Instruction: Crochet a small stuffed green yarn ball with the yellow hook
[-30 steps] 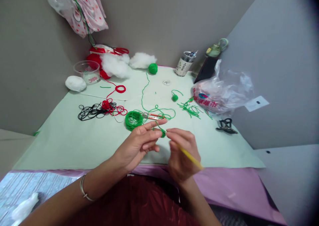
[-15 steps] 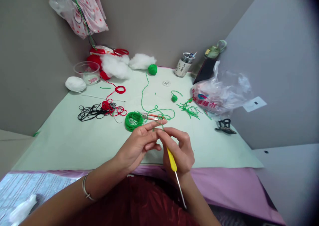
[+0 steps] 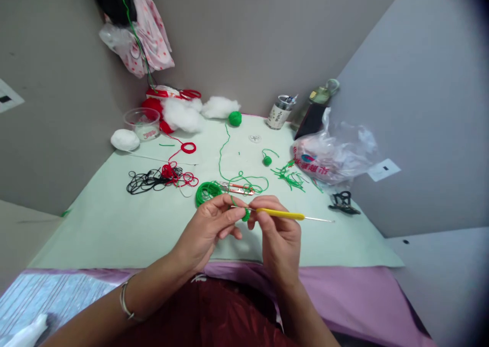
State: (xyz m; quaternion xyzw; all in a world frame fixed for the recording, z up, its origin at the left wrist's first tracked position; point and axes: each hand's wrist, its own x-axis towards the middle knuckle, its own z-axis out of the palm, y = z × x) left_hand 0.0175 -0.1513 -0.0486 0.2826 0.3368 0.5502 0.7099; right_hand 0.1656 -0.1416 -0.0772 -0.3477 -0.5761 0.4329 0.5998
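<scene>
My left hand (image 3: 214,222) pinches a small green crochet piece (image 3: 246,215) between thumb and fingers, with green yarn running over the forefinger. In my right hand (image 3: 280,235) is a crochet hook (image 3: 282,213) with a yellow handle, held nearly level. Its left tip meets the green piece; a second metal end sticks out to the right. Just beyond my left hand lies a coil of green yarn (image 3: 206,193), beside thread snips (image 3: 239,188) with orange handles. The exact stitch at the tip is too small to make out.
Black yarn (image 3: 147,181) and red yarn (image 3: 188,148) lie tangled at left, near a white yarn ball (image 3: 125,139) and clear tub (image 3: 147,130). White stuffing (image 3: 181,115) and a green ball (image 3: 235,118) sit behind. Green scraps (image 3: 290,176), a plastic bag (image 3: 328,156) and hair claw (image 3: 344,203) are right.
The crochet hook has swung from steeply slanted to nearly level, and my right hand has turned with it. The green piece now shows between my hands. The whole view has shifted slightly.
</scene>
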